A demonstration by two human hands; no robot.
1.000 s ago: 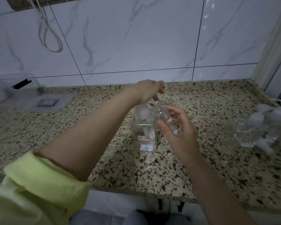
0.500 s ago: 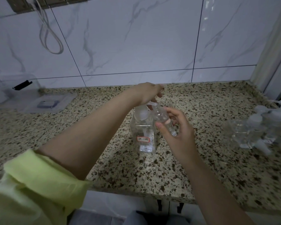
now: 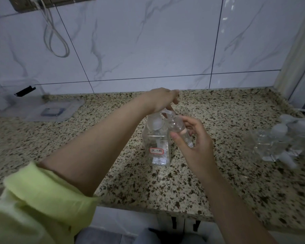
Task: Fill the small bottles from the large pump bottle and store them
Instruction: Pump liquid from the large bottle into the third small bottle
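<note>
clear small bottle (image 3: pixel 179 128) is gripped by the right hand (image 3: pixel 192 143) at the pump bottle (image 3: pixel 158 145) spout, the pump pressed under the left hand (image 3: pixel 161 100); filling is judged underway, capping next.

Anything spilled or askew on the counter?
No spill visible on the speckled granite counter. One oddity: the clear small bottles at the right sit in a jumbled heap, some lying on their sides. The large clear pump bottle stands upright.

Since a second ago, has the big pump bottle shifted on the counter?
No. The pump bottle stands at the same spot on the speckled counter, left hand on its pump; only the camera view drifted.
</note>
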